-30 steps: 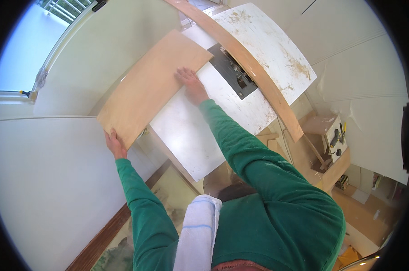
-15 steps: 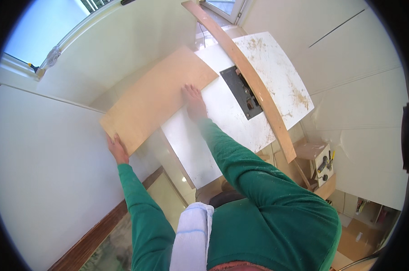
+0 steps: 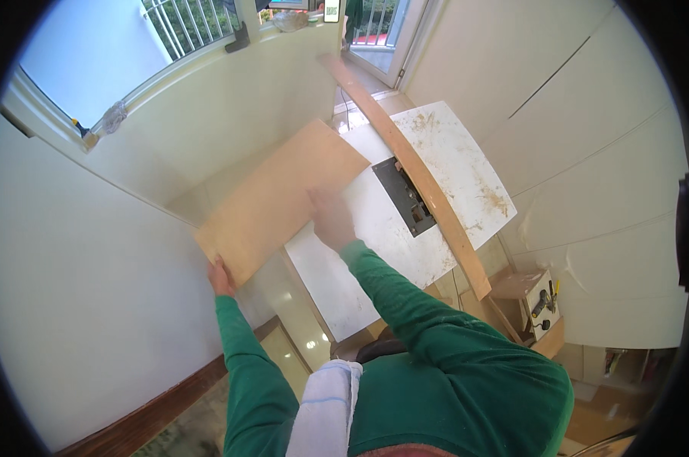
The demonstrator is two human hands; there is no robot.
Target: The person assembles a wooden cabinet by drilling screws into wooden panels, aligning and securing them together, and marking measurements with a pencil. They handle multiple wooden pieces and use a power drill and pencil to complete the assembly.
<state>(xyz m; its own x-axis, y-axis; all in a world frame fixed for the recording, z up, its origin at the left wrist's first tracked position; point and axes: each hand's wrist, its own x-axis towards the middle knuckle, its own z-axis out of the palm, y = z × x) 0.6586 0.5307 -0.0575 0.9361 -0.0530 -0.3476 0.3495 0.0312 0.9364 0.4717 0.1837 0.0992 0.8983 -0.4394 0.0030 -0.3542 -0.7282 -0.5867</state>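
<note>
A flat, light-brown wooden board (image 3: 283,190) lies slanted, its right end over the white work table (image 3: 337,286) and its left end jutting past it. At the board's near left corner, my left hand (image 3: 222,276) grips the edge, thumb on top and the other fingers partly hidden. Over the board's near long edge is my right hand (image 3: 333,218), smeared by motion; its fingers cannot be made out. A dark metal plate (image 3: 407,199) with an opening is set into the table. Across the table, along that plate, runs a long narrow wooden strip (image 3: 428,186).
Sawdust (image 3: 428,116) is scattered on the table's far right part. A wooden stand (image 3: 539,305) with tools hangs lower right. White walls (image 3: 78,251) rise to the left and right. A window ledge (image 3: 162,72) and a glass door (image 3: 382,46) are at the back.
My view has tilted up, so more of the window and door shows. The right hand, sharp with fingers on the board before, is now blurred. The left hand keeps its hold on the corner.
</note>
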